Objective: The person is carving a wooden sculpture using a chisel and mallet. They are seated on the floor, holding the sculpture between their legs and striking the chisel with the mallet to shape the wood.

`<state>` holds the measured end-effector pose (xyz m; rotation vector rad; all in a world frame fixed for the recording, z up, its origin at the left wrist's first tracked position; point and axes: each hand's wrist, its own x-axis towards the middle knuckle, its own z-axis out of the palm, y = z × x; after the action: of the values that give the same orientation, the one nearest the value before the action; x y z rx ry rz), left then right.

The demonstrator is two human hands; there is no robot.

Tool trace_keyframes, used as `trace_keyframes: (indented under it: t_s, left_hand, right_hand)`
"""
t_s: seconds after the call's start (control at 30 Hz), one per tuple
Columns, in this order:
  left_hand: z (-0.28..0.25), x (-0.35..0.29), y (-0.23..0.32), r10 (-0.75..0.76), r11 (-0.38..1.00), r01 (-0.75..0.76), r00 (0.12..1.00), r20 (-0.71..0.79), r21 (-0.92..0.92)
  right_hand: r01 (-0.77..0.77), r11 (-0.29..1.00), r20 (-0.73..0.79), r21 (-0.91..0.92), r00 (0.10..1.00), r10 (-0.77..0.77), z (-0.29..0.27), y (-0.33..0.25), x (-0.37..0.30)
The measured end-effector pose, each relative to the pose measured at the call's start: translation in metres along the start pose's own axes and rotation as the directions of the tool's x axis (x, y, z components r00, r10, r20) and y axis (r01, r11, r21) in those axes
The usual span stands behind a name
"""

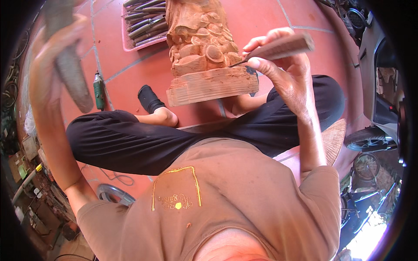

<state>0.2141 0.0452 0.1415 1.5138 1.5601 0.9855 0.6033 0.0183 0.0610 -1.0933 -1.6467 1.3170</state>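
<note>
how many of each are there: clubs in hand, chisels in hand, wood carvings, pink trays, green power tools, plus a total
Club in hand: 1
Chisel in hand: 1
Wood carving: 1
Pink tray: 1
Green power tool: 1
Total: 5

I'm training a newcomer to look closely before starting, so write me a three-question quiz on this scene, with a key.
1. True or false: the left hand holds a wooden club, while the right hand holds a chisel with its tip at the wood carving.

2. What colour is the power tool lying on the floor?
A) White
B) Green
C) Yellow

3. Fill the gap: seen from the person's side, the pink tray is to the ____ of the wood carving.

Key: 1. True. 2. B. 3. Left.
</note>
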Motion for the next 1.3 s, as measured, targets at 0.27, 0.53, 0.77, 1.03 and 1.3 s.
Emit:
trace_keyframes:
  t_s: [0.27, 0.53, 0.77, 1.03, 1.3]
  left_hand:
    - [0.069, -0.006, -0.021, 0.070, 0.973, -0.120, 0.967, 0.244, 0.195]
    - [0.078, -0.011, -0.025, 0.267, 0.821, -0.415, 0.887, 0.378, 0.392]
    - [0.085, -0.014, -0.012, 0.276, 0.849, -0.411, 0.881, 0.384, 0.333]
    - [0.098, -0.030, 0.011, 0.415, 0.772, -0.515, 0.852, 0.318, 0.372]
    - [0.085, -0.018, -0.009, 0.442, 0.775, -0.565, 0.805, 0.397, 0.284]
  right_hand:
    - [-0.049, 0.988, -0.249, 0.148, 0.965, 0.085, 0.011, 0.029, -0.022]
    - [-0.045, 0.972, -0.189, 0.230, 0.978, 0.090, 0.018, 0.035, -0.018]
    - [-0.031, 0.991, -0.165, 0.128, 0.985, 0.053, 0.021, 0.036, -0.018]
    - [0.016, 0.994, -0.145, 0.109, 0.989, 0.000, 0.024, 0.034, -0.018]
    - [0.047, 0.996, -0.120, 0.081, 0.992, -0.037, 0.029, 0.033, -0.018]
